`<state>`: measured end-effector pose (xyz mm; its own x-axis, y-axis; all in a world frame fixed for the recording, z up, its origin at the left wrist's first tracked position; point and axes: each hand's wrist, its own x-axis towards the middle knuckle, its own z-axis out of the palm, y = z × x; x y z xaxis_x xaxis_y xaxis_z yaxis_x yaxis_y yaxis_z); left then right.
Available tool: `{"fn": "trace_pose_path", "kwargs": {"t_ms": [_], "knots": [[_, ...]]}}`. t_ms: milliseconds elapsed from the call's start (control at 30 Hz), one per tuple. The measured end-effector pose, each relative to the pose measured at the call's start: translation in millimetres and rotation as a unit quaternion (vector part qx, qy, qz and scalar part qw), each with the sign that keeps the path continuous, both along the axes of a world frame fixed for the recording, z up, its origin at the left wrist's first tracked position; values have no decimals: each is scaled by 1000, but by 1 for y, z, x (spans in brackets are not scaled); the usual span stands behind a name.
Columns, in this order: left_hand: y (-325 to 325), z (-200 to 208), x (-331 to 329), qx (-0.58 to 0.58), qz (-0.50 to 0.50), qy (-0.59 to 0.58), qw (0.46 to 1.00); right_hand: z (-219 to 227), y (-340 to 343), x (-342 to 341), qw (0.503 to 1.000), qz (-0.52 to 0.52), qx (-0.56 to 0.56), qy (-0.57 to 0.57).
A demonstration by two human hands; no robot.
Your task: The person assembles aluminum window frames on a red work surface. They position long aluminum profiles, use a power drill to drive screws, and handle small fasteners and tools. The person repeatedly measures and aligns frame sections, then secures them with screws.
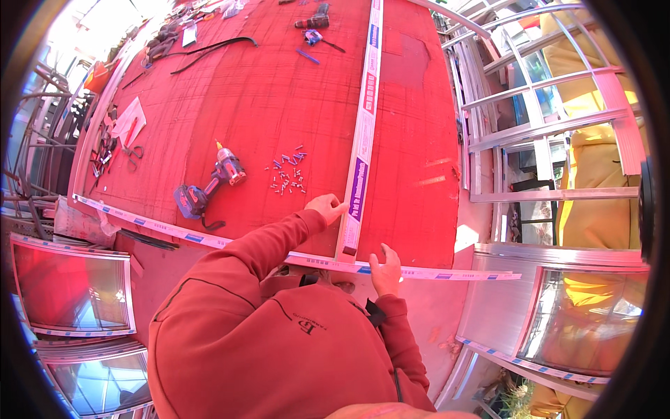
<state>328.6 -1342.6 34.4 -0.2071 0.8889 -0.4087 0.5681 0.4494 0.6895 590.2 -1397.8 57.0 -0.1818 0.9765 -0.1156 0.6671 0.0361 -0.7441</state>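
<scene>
A long aluminium profile (363,126), wrapped in printed white and purple film, runs away from me across the red-covered table. Its near end meets a second film-wrapped profile (460,273) lying crosswise along the near edge, close to my body. My left hand (326,207) is closed, its fingertips on the left edge of the long profile near that end. To the right of the joint, my right hand (386,271) is over the crosswise profile with thumb and fingers apart. A cordless drill (213,181) and a scatter of small screws (287,174) lie left of the long profile.
Scissors (133,158), a sheet of paper (131,120) and loose tools lie along the table's left side. A second drill (314,19) and a black strap (216,47) are at the far end. Aluminium frames (544,126) stand to the right; glazed panels (73,286) stand left.
</scene>
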Motion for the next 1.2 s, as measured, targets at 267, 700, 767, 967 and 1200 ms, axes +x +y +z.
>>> {"fn": "trace_pose_path", "kwargs": {"t_ms": [267, 700, 767, 967, 1200], "knots": [[229, -2, -156, 231, 197, 85, 949, -40, 84, -124, 997, -44, -24, -55], [505, -67, -346, 272, 279, 247, 887, -54, 94, -135, 990, -79, -92, -73], [529, -69, -343, 200, 242, 291, 904, -39, 115, -147, 987, -103, -123, -31], [526, -69, -346, 206, 234, 304, 900, -42, 113, -146, 991, -83, -88, -61], [351, -19, -229, 265, 165, -298, 902, -36, 106, -139, 995, -58, -62, -62]]}}
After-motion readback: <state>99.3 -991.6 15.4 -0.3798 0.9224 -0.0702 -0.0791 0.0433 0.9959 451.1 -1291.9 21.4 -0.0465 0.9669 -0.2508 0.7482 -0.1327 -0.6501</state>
